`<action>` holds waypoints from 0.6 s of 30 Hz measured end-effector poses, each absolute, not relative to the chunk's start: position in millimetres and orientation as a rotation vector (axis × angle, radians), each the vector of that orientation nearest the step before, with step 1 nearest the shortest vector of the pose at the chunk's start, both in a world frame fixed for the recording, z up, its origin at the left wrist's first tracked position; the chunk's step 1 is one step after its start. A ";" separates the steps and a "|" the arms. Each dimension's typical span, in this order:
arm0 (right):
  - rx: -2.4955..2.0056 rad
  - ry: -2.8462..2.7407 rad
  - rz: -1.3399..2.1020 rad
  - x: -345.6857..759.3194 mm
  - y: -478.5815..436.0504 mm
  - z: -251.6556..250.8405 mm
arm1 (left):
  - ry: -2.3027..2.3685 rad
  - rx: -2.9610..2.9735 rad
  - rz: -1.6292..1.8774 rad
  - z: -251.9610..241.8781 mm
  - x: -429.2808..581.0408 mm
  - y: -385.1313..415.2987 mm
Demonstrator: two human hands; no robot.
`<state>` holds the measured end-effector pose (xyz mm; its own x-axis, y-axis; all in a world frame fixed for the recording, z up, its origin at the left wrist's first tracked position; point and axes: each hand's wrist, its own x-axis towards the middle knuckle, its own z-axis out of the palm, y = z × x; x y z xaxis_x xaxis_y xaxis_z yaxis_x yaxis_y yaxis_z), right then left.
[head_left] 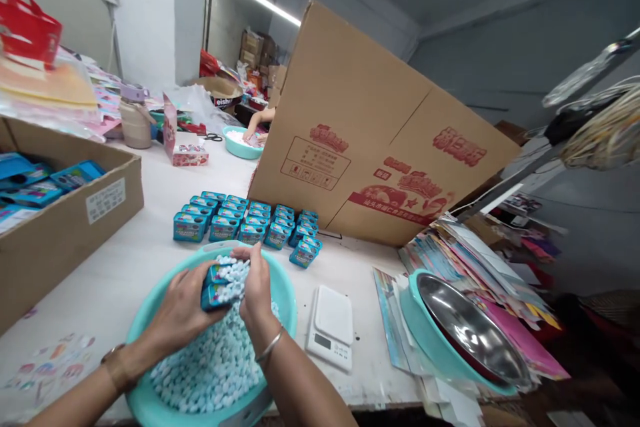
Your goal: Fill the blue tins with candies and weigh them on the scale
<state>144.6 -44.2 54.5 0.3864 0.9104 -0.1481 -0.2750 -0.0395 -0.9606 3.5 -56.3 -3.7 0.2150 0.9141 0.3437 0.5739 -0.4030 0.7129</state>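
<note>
A turquoise basin (289,307) full of small pale-blue candies (210,367) sits at the table's near edge. Over it, my left hand (177,312) holds a small blue box (214,287) heaped with candies. My right hand (257,287) presses on the candies at the box's open top. Just beyond the basin, several filled blue boxes (250,223) stand in rows on the white table.
A white scale (331,325) lies right of the basin, then a steel bowl in a teal basin (465,333) on stacked sheets. A big cardboard carton (370,140) stands behind; another box (60,213) is left. A co-worker's hand (253,130) rests in a far basin.
</note>
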 end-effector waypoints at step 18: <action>-1.305 -0.597 1.073 145.7 -65.1 50.0 | 1.299 2.101 0.903 0.5 -2.3 -57.2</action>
